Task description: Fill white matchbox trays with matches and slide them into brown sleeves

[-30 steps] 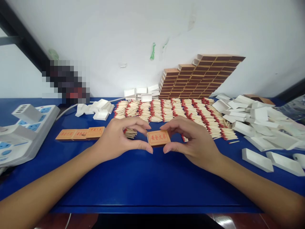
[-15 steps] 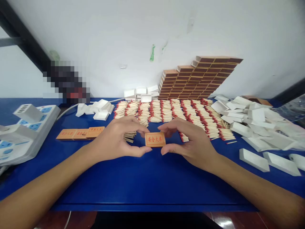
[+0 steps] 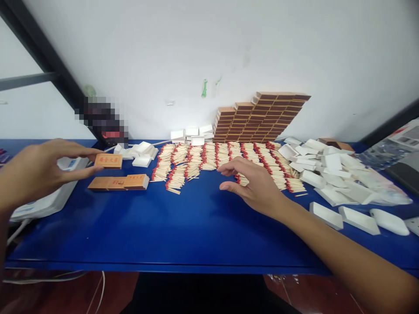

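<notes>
Between thumb and fingers, my left hand (image 3: 49, 170) pinches a matchbox (image 3: 110, 161) by its left end. The box is orange with red characters on top. It is held just above a low row of matchboxes (image 3: 114, 183) lying on the blue table (image 3: 157, 235). My right hand (image 3: 250, 183) is raised over the middle of the table with thumb and fingers apart, holding nothing. Closest to it are the rows of loose red-headed matches (image 3: 209, 156), which its fingers partly hide.
Against the wall rises a stepped stack of matchboxes (image 3: 255, 120). White inner trays (image 3: 327, 165) lie heaped at the right, and smaller groups of trays (image 3: 142, 152) stand at the back left. A white power strip (image 3: 62, 203) sits behind my left hand.
My left hand has carried the matchbox from the middle to the left, over the row. My right hand has let go of it and stays near the middle. The view has shifted slightly.
</notes>
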A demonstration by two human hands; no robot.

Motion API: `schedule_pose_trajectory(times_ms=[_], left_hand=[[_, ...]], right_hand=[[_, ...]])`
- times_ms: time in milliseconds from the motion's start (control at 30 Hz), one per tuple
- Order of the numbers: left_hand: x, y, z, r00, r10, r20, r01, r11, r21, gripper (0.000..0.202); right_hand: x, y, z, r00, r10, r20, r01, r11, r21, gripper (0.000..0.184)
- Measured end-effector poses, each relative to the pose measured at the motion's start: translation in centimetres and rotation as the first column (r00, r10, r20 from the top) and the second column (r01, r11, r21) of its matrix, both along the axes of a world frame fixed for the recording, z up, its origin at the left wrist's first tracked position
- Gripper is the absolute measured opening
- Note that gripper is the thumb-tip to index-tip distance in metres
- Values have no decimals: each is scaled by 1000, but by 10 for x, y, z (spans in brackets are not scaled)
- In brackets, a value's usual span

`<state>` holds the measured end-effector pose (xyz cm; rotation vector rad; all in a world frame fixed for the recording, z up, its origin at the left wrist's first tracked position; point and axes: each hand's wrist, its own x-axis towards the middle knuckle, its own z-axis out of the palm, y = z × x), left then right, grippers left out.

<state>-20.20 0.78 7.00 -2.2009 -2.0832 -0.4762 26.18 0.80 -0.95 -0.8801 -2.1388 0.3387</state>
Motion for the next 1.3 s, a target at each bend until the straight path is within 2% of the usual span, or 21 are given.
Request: schedule_pose_trajectory(times_ms=[67, 167, 300, 533, 800, 967, 1167, 1300], left_hand=[[-6, 9, -5, 997, 30, -64, -35, 997, -64, 76], [0, 22, -9, 994, -29, -105, 6, 975, -221, 65], [16, 35, -8, 991, -109, -81, 74, 934, -350, 60], [25, 51, -13, 991, -134, 26, 130, 865, -484, 62], [39, 57, -18, 987, -155, 52, 161, 877, -453, 58], [44, 55, -18, 989, -147, 23, 144, 908, -394, 61], [52, 48, -10, 987, -158, 28, 157, 918, -365, 52], [57, 54, -2, 978, -207, 2, 196, 922, -333, 45]], right_hand=[[0, 1, -2, 1000, 2, 7, -2, 1000, -4, 33], [0, 3, -3, 1000, -2, 11, 2, 1000, -5, 31], [1, 6, -4, 1000, -5, 16, 6, 1000, -8, 29], [4, 8, -4, 1000, -22, 16, 22, 1000, -15, 28], [4, 9, -4, 999, -34, 24, 34, 999, -27, 27], [4, 8, -3, 999, -47, 25, 47, 999, -20, 29], [4, 7, -1, 999, -45, 26, 46, 999, -23, 28], [4, 7, -1, 999, -34, 23, 35, 999, -26, 26]])
